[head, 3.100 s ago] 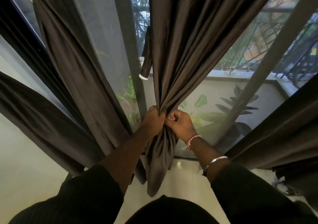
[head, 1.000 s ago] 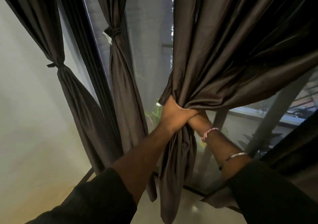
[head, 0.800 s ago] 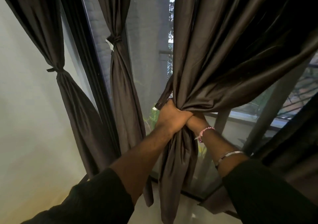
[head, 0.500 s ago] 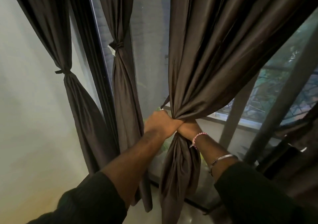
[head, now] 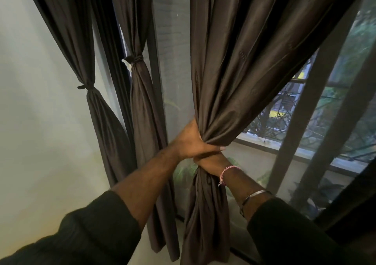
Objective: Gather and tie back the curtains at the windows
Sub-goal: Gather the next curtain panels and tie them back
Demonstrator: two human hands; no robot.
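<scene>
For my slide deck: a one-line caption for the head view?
Both hands, left hand above right hand, grip the gathered dark curtain.

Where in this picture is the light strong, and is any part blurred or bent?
Head view: daylight enters through the window at right; the gathered curtain shows soft sheen; the pink bracelet is slightly motion-blurred; wide-angle lens slants the frames.

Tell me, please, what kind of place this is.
Probably a room in a home, at a tall window. Long dark brown satin curtains hang beside a plain pale wall, and through the dark-framed glass window are leafy plants and a railing outside. The left hand and right hand grip one curtain.
</scene>
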